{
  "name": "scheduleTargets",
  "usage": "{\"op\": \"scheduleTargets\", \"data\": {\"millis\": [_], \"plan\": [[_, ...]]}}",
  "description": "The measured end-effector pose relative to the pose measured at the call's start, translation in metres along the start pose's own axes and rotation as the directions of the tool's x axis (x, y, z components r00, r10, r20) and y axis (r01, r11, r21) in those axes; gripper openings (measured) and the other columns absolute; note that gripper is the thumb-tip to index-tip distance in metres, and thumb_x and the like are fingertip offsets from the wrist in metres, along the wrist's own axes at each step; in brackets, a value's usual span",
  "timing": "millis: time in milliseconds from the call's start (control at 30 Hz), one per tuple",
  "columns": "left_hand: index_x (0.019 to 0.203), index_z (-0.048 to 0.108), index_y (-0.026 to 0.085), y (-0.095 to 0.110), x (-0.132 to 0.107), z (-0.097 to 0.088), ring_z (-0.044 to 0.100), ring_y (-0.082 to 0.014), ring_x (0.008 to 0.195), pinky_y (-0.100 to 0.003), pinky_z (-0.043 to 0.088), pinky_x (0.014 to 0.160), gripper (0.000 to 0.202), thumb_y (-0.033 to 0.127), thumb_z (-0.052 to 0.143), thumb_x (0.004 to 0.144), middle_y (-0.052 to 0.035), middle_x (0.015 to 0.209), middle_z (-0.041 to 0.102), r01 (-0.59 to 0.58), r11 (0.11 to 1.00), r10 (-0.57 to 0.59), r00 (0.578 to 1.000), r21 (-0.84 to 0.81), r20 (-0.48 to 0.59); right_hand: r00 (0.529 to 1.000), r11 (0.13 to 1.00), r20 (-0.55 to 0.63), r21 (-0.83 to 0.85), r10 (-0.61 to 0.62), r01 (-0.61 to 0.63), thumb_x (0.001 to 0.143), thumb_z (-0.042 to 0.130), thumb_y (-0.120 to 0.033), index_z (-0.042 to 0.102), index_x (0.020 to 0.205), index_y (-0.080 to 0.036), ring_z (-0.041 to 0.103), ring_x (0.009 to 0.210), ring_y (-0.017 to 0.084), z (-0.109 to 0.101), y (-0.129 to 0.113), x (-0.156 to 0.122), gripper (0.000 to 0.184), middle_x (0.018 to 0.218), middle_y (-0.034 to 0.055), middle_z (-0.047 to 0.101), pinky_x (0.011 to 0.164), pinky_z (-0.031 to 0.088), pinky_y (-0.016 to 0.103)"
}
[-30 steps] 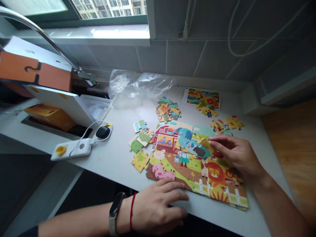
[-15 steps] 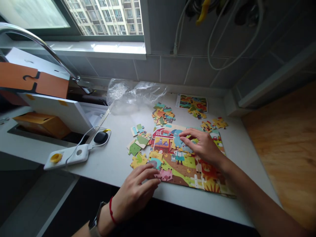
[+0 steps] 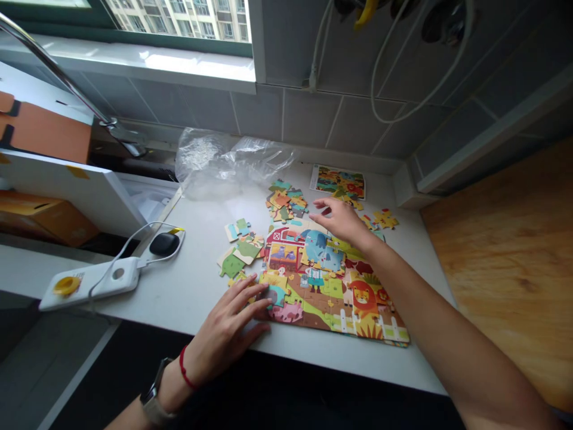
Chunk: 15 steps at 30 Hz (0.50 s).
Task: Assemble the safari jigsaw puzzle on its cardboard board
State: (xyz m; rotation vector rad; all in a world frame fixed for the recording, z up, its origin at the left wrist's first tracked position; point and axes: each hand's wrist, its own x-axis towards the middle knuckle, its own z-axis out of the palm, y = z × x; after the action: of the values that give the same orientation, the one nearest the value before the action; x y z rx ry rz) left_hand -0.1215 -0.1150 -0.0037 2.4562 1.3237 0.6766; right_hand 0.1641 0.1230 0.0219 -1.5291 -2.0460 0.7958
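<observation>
A farm-animal jigsaw puzzle (image 3: 313, 304) lies on the white counter, with a barn, a farmer and a lion pictured on it. On its upper middle rest blue elephant pieces (image 3: 316, 245). My right hand (image 3: 342, 222) hovers over the puzzle's far edge, thumb and fingers apart with nothing visible between them. Nearest to it is a heap of loose puzzle pieces (image 3: 286, 202). At the near left corner, my left hand (image 3: 235, 313) lies with fingers stretched beside a yellow and teal piece (image 3: 274, 289). Whether its fingertips press on a piece I cannot tell.
Green loose pieces (image 3: 233, 263) lie left of the puzzle; yellow ones (image 3: 385, 219) lie at the far right. A picture card (image 3: 339, 179) is at the back beside a clear plastic bag (image 3: 233, 158). A power strip (image 3: 96, 282) with a black plug (image 3: 164, 243) sits at left.
My right hand has left the elephant pieces and moved toward the far side of the puzzle. The left hand stays near the near left corner. The view has shifted somewhat.
</observation>
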Motion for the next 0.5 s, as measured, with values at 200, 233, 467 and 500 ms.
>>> {"op": "scheduleTargets", "data": {"millis": [200, 233, 467, 500], "plan": [[0.122, 0.073, 0.023, -0.008, -0.004, -0.009, 0.053, -0.0303, 0.146, -0.050, 0.056, 0.115, 0.022, 0.019, 0.066, 0.101, -0.0110, 0.139, 0.069, -0.001, 0.999, -0.002, 0.998, -0.048, -0.060, 1.000, 0.987, -0.019, -0.159, 0.009, -0.011, 0.069, 0.094, -0.034, 0.075, 0.127, -0.021, 0.070, 0.111, 0.033, 0.039, -0.002, 0.041, 0.063, 0.122, 0.0152, 0.073, 0.104, 0.054, 0.048], [0.120, 0.074, 0.022, -0.010, -0.004, -0.010, 0.053, -0.0303, 0.146, -0.050, 0.056, 0.115, 0.021, 0.018, 0.066, 0.101, -0.0111, 0.138, 0.069, -0.003, 0.998, 0.000, 0.998, -0.060, -0.066, 1.000, 0.988, -0.022, -0.152, 0.004, -0.007, 0.068, 0.094, -0.032, 0.075, 0.126, -0.021, 0.071, 0.107, 0.032, 0.041, 0.001, 0.043, 0.062, 0.116, 0.0130, 0.074, 0.102, 0.055, 0.047], [0.120, 0.075, 0.024, -0.012, -0.005, -0.009, 0.051, -0.0320, 0.147, -0.055, 0.054, 0.115, 0.023, 0.018, 0.064, 0.101, -0.0107, 0.141, 0.068, 0.004, 0.996, -0.008, 0.999, -0.084, -0.036, 0.989, 0.992, -0.081, 0.014, 0.122, -0.122, 0.071, 0.090, -0.033, 0.079, 0.104, -0.019, 0.068, 0.079, 0.022, 0.033, 0.019, 0.043, 0.038, 0.093, 0.0064, 0.074, 0.082, 0.059, 0.039], [0.121, 0.075, 0.024, -0.012, -0.006, -0.010, 0.051, -0.0321, 0.147, -0.055, 0.053, 0.116, 0.024, 0.018, 0.063, 0.101, -0.0107, 0.140, 0.069, -0.004, 0.997, 0.001, 0.999, -0.078, -0.035, 0.988, 0.992, -0.088, 0.036, 0.127, -0.125, 0.069, 0.092, -0.035, 0.079, 0.108, -0.019, 0.067, 0.078, 0.021, 0.032, 0.021, 0.043, 0.045, 0.099, 0.0082, 0.074, 0.081, 0.059, 0.039]]}}
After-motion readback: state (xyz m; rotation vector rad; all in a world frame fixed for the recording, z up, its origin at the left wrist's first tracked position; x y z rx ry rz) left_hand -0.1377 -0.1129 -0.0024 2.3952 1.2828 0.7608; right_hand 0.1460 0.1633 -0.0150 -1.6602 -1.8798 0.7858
